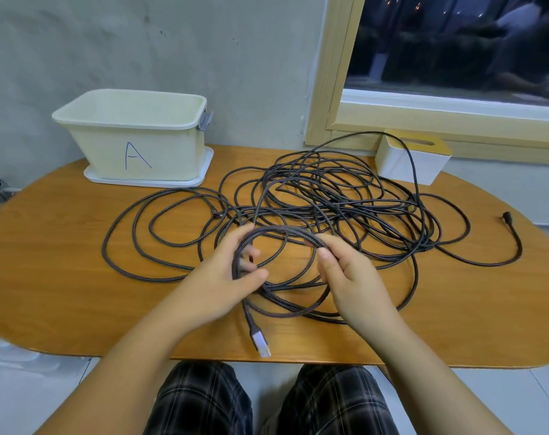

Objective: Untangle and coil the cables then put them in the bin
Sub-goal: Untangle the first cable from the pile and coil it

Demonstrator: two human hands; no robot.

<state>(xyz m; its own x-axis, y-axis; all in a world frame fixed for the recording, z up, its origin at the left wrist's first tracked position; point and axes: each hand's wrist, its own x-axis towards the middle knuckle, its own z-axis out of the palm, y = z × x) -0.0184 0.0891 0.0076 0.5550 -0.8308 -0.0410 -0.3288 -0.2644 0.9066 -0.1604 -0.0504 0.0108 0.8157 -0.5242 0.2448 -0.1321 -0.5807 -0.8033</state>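
A big tangle of dark braided cables [329, 196] sprawls over the middle of the wooden table [63, 262]. Just above the table's front part I hold a small coil of cable [285, 233]. My left hand [232, 277] grips the coil's left side, fingers curled through the loop. My right hand [345, 274] pinches the coil's right side between thumb and fingers. A silver USB plug [260, 342] hangs from the coil near the front edge. The cream bin marked "A" [135, 136] stands at the back left, and what shows of its inside holds nothing.
A white box with a yellow top [411, 158] stands at the back right, with one cable looped over it. Another cable end with a black plug [507, 216] lies at the far right. A wall and a window frame rise behind the table.
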